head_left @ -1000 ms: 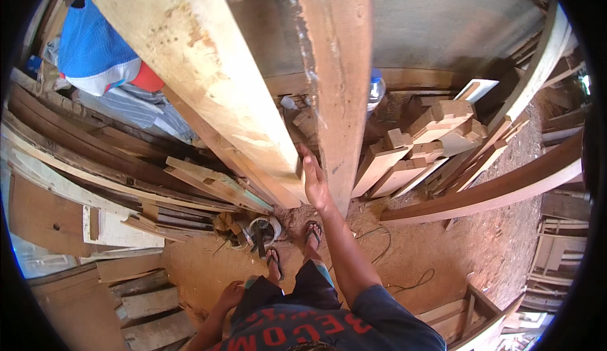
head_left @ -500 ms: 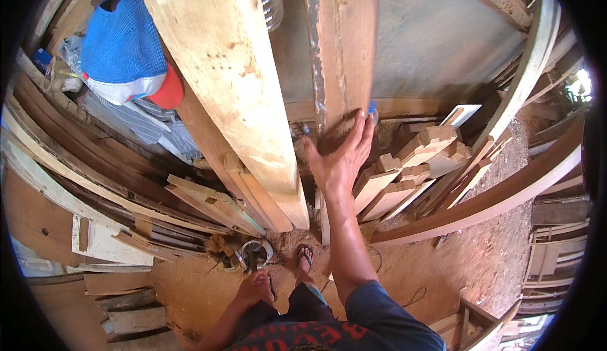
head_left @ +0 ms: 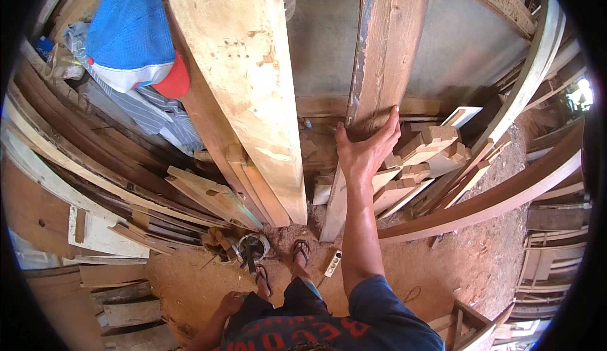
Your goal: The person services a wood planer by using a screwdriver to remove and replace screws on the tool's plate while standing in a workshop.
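My right hand [head_left: 367, 152] grips a long brown wooden plank [head_left: 389, 54], thumb at its left edge and fingers around its right edge. The plank stands upright and leans away from me, with its foot near the ground. Beside it on the left rises a thick, pale timber beam [head_left: 243, 66], apart from my hand. My left hand [head_left: 231, 303] hangs low by my left thigh, its fingers mostly hidden from above. Nearest to it is a round bucket [head_left: 262, 245] on the ground, with a dark, long piece sticking out of it.
Notched wood blocks [head_left: 436, 142] lean to the right of the plank. A curved timber [head_left: 493, 221] sweeps across the right side. A white power strip [head_left: 333, 263] lies on the ground near my feet. A blue cap [head_left: 129, 31] hangs over striped cloth [head_left: 155, 117] at the left.
The brown plank has shifted right with my right hand on it. My left hand has moved down and left, away from the bucket. The power strip has come into view.
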Available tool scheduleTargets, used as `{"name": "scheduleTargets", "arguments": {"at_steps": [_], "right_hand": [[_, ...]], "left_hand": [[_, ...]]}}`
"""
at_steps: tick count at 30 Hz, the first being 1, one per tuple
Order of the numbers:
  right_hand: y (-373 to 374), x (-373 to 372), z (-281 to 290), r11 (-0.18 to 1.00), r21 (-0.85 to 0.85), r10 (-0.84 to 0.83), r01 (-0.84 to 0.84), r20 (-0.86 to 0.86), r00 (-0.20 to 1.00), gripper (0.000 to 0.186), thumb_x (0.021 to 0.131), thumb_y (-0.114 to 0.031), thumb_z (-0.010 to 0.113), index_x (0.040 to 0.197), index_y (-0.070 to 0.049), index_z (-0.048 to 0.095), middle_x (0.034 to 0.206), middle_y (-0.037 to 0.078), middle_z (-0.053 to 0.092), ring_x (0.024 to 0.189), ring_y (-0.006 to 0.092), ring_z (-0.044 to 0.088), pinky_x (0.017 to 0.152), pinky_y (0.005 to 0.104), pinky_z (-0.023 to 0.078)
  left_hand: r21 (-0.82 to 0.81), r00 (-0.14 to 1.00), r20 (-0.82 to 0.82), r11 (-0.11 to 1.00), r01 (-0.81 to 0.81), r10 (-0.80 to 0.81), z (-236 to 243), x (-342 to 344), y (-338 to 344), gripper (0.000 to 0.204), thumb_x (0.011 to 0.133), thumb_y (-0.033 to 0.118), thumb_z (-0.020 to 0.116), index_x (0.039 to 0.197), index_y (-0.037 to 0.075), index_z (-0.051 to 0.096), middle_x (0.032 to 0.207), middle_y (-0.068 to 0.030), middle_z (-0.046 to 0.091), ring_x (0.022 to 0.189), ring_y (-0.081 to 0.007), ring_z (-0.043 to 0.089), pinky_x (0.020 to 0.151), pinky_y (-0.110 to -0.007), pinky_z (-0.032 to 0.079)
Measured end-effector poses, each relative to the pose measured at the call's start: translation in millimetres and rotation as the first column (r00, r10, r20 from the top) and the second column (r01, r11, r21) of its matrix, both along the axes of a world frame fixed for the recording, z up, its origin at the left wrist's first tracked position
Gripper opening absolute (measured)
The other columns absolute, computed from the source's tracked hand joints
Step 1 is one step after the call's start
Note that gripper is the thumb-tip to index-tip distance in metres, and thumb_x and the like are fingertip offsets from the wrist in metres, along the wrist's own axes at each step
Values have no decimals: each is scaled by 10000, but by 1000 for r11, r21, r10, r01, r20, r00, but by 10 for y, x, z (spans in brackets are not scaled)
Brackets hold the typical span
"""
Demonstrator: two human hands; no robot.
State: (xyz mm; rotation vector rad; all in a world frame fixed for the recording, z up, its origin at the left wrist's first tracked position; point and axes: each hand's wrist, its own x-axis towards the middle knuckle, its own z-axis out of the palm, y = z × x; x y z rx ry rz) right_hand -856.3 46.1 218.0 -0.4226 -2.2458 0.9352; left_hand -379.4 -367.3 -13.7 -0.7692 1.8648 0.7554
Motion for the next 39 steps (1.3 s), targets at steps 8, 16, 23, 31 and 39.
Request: {"name": "scheduleTargets", "arguments": {"at_steps": [8, 16, 23, 31, 39], "right_hand": [[-368, 455, -326, 845, -276, 432, -459, -157, 888, 529, 1027, -226, 640, 1454, 46, 489, 1423, 275, 537, 1364, 368, 503, 1159, 456, 381], [-612, -843, -2512, 886, -308, 445, -347, 348, 826, 422, 966, -167, 588, 1355, -16, 651, 1538, 255, 467, 1440, 452, 429, 1181, 522, 404], [-737, -1154, -2776, 932, -135, 345, -335, 608, 715, 479, 894, -146, 639, 1367, -72, 667, 1535, 178, 483, 1427, 400, 438, 1115, 633, 404], [-564, -290, -2470, 843, -386, 487, -375, 248, 838, 433, 975, -99, 566, 1392, -134, 677, 1544, 270, 477, 1445, 420, 447, 1194, 462, 399], [-308, 1312, -1744, 808, -408, 537, -425, 212, 817, 396, 1032, -49, 547, 1416, -41, 643, 1432, 269, 537, 1310, 425, 563, 1106, 430, 457]], "left_hand": [[47, 984, -84, 987, -151, 154, 116, -103, 159, 524, 914, 239, 707, 1375, 3, 627, 1145, -183, 753, 1002, -257, 728, 853, -377, 581], [52, 954, -58, 956, -290, 293, 337, 7, 245, 516, 921, 242, 681, 1383, 21, 620, 1057, -133, 764, 971, -217, 733, 876, -361, 572], [-41, 946, 52, 947, -317, 319, 191, 799, 78, 526, 944, 260, 657, 1391, -11, 605, 1063, -145, 761, 974, -218, 730, 897, -353, 556], [8, 989, 11, 989, -151, 151, 93, 793, 209, 512, 978, 319, 641, 1375, -5, 625, 1165, -187, 740, 1111, -303, 707, 987, -397, 531], [217, 967, -254, 973, 75, -18, 428, -512, 694, 464, 1019, 213, 624, 1429, 5, 562, 1315, -213, 687, 1235, -333, 675, 1054, -407, 526]]}}
